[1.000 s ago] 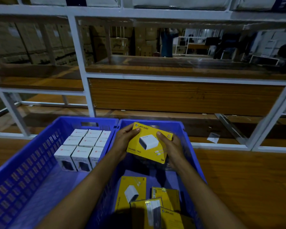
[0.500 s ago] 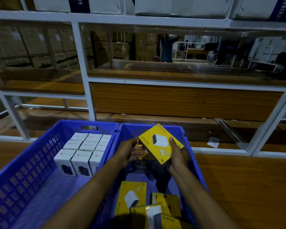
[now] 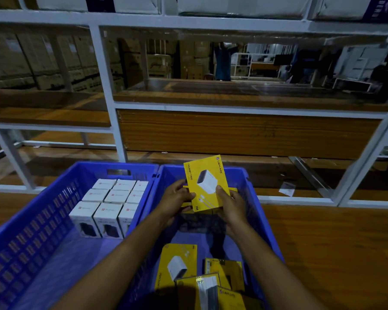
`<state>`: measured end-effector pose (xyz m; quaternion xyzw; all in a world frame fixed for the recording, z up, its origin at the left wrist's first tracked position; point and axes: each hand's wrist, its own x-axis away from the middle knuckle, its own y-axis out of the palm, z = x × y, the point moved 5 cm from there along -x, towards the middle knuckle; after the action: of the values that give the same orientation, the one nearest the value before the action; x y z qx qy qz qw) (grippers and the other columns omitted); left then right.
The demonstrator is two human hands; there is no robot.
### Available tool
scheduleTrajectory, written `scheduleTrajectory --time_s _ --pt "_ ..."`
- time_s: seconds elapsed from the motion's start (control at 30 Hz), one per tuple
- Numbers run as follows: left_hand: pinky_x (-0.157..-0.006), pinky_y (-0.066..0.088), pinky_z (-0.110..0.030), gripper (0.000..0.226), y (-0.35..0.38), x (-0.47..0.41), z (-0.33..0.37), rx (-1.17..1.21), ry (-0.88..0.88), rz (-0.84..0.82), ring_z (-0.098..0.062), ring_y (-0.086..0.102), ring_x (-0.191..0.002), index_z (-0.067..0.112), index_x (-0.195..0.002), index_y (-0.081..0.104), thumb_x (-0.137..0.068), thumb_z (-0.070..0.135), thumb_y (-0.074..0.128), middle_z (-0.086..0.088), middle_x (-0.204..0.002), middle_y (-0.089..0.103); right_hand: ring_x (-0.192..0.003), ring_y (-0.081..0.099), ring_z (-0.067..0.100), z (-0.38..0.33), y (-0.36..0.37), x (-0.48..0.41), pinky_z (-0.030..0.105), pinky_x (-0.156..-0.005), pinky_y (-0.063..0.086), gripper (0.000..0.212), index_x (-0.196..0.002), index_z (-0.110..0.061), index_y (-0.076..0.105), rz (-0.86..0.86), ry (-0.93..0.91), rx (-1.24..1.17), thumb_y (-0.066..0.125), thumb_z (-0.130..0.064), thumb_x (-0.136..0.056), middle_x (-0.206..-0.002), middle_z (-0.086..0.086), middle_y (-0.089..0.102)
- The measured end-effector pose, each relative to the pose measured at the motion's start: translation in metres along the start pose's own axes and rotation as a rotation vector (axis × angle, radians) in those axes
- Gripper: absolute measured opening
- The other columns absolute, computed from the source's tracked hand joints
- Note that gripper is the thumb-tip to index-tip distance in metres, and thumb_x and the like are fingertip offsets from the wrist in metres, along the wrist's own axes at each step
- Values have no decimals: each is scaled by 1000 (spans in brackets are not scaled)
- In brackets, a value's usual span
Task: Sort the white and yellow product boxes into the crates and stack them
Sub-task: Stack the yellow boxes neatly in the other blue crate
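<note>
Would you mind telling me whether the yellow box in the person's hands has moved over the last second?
Yes. The held yellow box has turned from lying tilted to nearly upright, and now rises above the far rim of the right crate.

This is a warehouse or stockroom. White-painted metal racking (image 3: 105,90) with bare brown wooden shelf boards (image 3: 244,128) fills the view, and dim stacks of brown cardboard cartons (image 3: 43,61) stand beyond it. Two blue perforated plastic crates (image 3: 31,231) hold rows of identical small white retail boxes (image 3: 108,204) and flat yellow charger boxes (image 3: 177,265). Far back, what may be desks and office shelving shows, blurred.
</note>
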<state>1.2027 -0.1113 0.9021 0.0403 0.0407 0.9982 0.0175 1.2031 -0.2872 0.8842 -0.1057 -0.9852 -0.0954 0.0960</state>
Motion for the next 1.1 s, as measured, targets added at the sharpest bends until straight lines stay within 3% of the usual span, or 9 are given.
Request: scheduleTrajectory --time_s 0.17,0.27,0.33,0.47,0.63,0.83,0.93,1.0,1.1 --pt "-86 55 -60 55 -6 -4 2 24 52 65 -33 69 -103 28 -133 57 -91 -8 55 -8 -115 71 -95 69 22 1 5 1 55 -86 57 39 -97 -25 73 -68 -65 192 66 -56 -75 -99 -4 74" --pt "-84 57 -57 59 -6 -5 1 42 60 69 -33 70 -101 24 -136 54 -91 -13 51 -11 -119 69 -91 63 24 -2 9 9 55 -89 56 25 -86 -12 61 -88 -15 214 64 -37 -90 -89 -6 66" --pt "-84 57 -55 56 -7 -7 -1 40 49 77 -33 70 -100 22 -138 53 -93 -11 51 -13 -118 69 -91 58 22 1 7 7 49 -87 57 20 -83 -14 54 -75 17 205 59 -26 -98 -90 -8 60" --pt "-84 54 -54 47 -4 -5 -4 23 41 67 -33 68 -98 19 -136 53 -96 -5 52 -17 -113 69 -79 60 29 3 4 -2 37 -62 47 21 -84 -14 65 -47 -58 256 55 -26 -98 -94 16 68" --pt "-66 60 -38 49 -1 -5 -10 26 -20 13 -27 73 -91 17 -133 55 -91 -8 58 -12 -110 73 -77 65 35 6 -1 -13 36 -61 45 23 -83 -13 68 -21 -25 272 58 -28 -97 -90 15 71" --pt "-77 60 -47 73 -1 -6 -15 -94 -51 -37 -32 70 -99 15 -140 49 -78 -21 64 -10 -115 70 -70 59 24 14 -4 -23 28 -53 41 23 -77 -17 62 -29 42 221 58 -24 -98 -83 8 68" --pt "-78 59 -45 86 2 -2 -10 -193 8 -105 -30 70 -100 28 -143 45 -75 -20 67 -7 -120 67 -68 59 23 16 -7 -29 29 -53 41 21 -82 -16 61 -20 62 217 55 -27 -99 -83 8 66" --pt "-74 58 -44 88 4 1 -8 -272 44 -119 -31 70 -93 33 -142 42 -75 -19 65 -9 -111 69 -68 58 24 16 -10 -29 30 -54 41 21 -84 -15 61 -4 64 237 52 -27 -99 -77 6 63" --pt "-69 55 -42 76 7 7 -5 -387 78 -106 -22 66 -77 20 -140 46 -77 -18 63 -7 -93 68 -64 54 27 15 -14 -28 33 -56 39 23 -78 -14 59 15 62 300 51 -25 -97 -66 8 56"
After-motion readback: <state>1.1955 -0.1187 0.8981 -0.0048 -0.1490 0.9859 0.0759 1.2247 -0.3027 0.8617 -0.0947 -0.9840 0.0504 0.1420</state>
